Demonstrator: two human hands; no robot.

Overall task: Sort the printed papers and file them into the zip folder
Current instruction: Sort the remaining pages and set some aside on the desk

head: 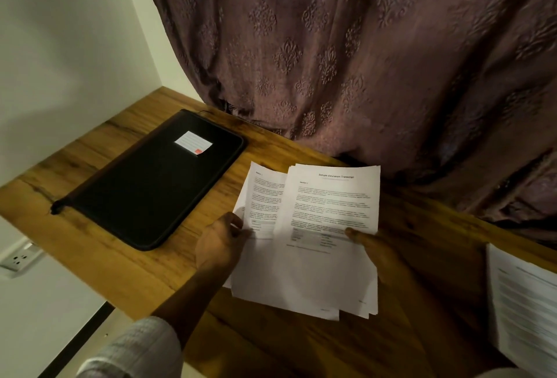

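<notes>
I am holding a loose sheaf of printed papers [304,257] between both hands, raised a little above a wooden desk [120,257] and fanned so that two pages show their text. My left hand [220,245] grips the left edge of the sheaf, thumb on top of the page and fingers curled out of sight beneath it. My right hand [379,254] holds the right side the same way, thumb pressed flat across the front sheet near a small table printed on it, the other fingers hidden behind the paper. The front sheet is headed as a sample education transcript; the sheet behind it slides out toward my left hand. Beyond my left hand and farther off to that side lies the zip folder [150,184], black, flat on the desk, apparently zipped closed, with a small white label [193,142] on its cover. Past my right hand, at the edge of view, a second stack of printed pages [524,305] rests on the desk. A patterned curtain [361,46] hangs behind everything. I judge these sheets to be very light, thin and floppy, quick to slip over one another and easy to crease, so a pinch at the side edges with a thumb across the top keeps them together. The folder looks stiffer and soft-skinned; its zip pull at the near left corner seems the place to take hold.
</notes>
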